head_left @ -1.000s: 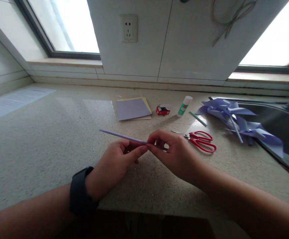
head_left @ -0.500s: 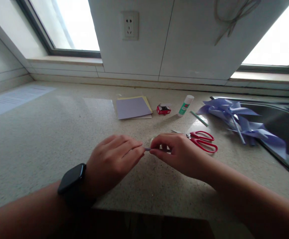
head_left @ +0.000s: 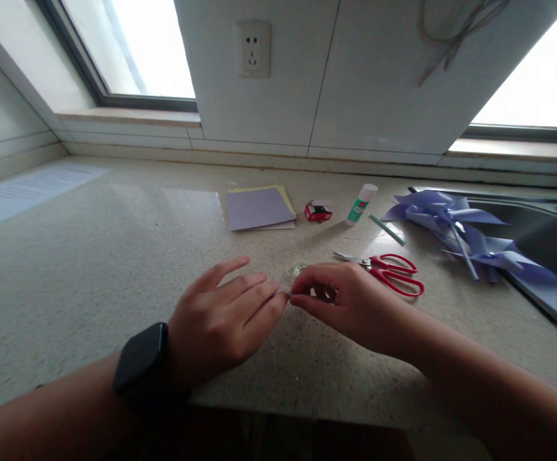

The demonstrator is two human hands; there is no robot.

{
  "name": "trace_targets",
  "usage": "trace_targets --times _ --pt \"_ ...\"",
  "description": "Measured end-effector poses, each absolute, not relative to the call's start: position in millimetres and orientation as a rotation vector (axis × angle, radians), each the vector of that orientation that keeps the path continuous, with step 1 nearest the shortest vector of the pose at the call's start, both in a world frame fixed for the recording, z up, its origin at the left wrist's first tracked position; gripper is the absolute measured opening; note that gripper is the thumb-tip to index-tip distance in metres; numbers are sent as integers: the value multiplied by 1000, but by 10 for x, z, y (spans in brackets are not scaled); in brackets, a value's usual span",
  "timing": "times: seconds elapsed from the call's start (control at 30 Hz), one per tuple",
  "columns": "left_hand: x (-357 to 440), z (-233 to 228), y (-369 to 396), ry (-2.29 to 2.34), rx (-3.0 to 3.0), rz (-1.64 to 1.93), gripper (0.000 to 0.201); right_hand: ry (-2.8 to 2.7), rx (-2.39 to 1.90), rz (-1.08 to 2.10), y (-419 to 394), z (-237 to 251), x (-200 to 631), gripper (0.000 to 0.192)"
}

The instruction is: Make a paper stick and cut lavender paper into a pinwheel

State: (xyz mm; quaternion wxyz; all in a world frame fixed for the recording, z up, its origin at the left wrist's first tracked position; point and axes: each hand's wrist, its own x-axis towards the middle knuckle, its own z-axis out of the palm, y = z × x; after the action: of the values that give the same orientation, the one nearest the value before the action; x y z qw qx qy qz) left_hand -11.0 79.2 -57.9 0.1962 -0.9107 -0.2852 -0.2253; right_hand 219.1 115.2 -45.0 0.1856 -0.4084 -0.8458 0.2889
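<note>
A thin purple paper roll (head_left: pixel 283 293) runs between my two hands just above the front part of the counter, only a short piece of it showing. My right hand (head_left: pixel 343 298) pinches it between thumb and fingertips. On its other end are the fingertips of my left hand (head_left: pixel 230 314), whose index finger is raised and whose thumb is hidden. Behind my right hand lies a small clear object (head_left: pixel 298 270), partly covered and hard to make out. Scissors with red handles (head_left: pixel 388 272) rest beside that hand, blades pointing left.
Purple and yellow paper sheets (head_left: pixel 261 208), a small red box (head_left: pixel 317 211), an upright glue stick (head_left: pixel 360 205) and a green paper stick (head_left: pixel 387 230) stand or lie behind. Purple pinwheels (head_left: pixel 451 221) overlap the edge of the sink (head_left: pixel 547 237). A printed sheet (head_left: pixel 33 189) lies far left.
My left hand's fingers have spread, with the index finger lifted, and have slid closer to my right hand. Less of the paper roll shows between them. The view has shifted slightly.
</note>
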Motion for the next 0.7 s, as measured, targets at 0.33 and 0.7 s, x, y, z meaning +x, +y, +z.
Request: trace_targets --times 0.33,0.7 --pt "-85 -659 846 -904 -2651 -684 25 -2226 -1265 512 1443 -559 2413 17" --pt "-62 -709 872 -721 -2734 -820 19 -2615 -1003 354 1536 -617 2437 13"
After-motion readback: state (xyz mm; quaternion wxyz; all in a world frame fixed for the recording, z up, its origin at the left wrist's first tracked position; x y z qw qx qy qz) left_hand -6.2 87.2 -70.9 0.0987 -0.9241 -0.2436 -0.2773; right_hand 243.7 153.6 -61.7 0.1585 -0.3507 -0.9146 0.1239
